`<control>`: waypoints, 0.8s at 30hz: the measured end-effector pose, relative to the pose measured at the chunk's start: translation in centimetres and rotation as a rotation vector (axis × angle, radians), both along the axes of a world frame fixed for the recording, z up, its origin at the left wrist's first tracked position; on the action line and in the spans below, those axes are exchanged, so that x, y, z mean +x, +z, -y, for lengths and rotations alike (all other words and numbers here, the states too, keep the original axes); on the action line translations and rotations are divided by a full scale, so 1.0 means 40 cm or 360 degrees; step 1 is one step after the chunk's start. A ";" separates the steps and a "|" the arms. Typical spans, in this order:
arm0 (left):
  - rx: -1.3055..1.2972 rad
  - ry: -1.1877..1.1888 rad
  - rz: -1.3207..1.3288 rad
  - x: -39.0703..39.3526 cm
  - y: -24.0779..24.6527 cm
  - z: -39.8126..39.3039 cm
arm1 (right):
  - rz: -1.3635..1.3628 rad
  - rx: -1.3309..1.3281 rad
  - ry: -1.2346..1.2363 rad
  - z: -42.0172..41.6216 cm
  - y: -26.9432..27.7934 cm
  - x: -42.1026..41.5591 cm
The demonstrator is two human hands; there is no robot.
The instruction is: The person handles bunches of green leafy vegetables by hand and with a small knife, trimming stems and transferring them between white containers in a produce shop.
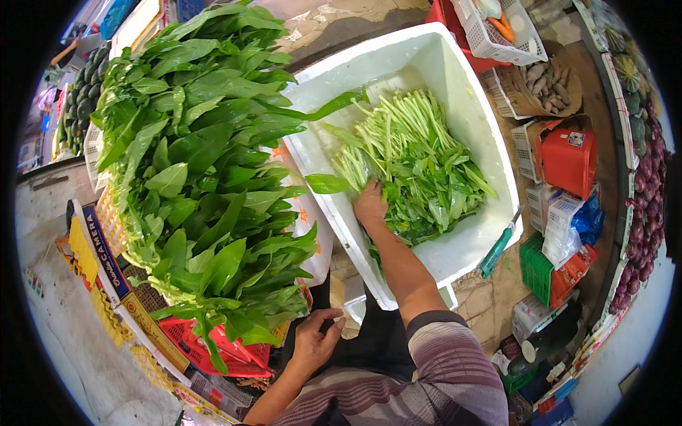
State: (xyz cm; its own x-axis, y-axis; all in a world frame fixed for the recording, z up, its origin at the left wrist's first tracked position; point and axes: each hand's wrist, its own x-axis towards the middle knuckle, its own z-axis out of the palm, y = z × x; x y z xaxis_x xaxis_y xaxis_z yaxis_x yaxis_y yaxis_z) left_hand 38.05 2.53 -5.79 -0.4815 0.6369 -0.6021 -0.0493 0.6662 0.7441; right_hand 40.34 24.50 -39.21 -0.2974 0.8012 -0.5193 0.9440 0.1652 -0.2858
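My right hand [371, 204] reaches down into a white foam box [453, 48] and touches leafy greens inside it. Some fingers are hidden among the stems, so whether they close around any cannot be told. The greens [421, 160] lie in a heap over shallow water, pale cut stems [405, 114] towards the far side and leaves nearer me. My left hand [319, 336] hovers in front of my body with bent fingers apart, holding nothing. Just beyond it rises a tall stack of broad-leaved greens [208, 175]. A green-handled knife [496, 251] rests at the box's right rim.
Red onions [642, 213] line a shelf at far right. Nearer stand a red bin [570, 157], a green crate [535, 269] and a bag of brown roots [549, 85]. A red basket [234, 349] is below the stack; egg trays [110, 218] and dark green gourds [88, 85] are left.
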 end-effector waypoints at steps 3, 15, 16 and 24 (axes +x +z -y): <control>0.0036 -0.0017 0.0042 0.011 -0.024 0.007 | 0.0024 0.0122 0.0057 0.006 -0.034 0.013; 0.0001 0.0143 0.0263 0.051 -0.095 -0.006 | -0.0596 -0.0838 0.0171 -0.155 0.051 0.102; -0.0017 0.0175 0.0299 0.055 -0.100 -0.011 | -0.0693 -0.0973 0.0171 -0.177 0.085 0.109; 0.0012 0.0241 0.0414 0.066 -0.111 -0.039 | -0.0673 -0.1183 0.0245 -0.439 0.311 0.191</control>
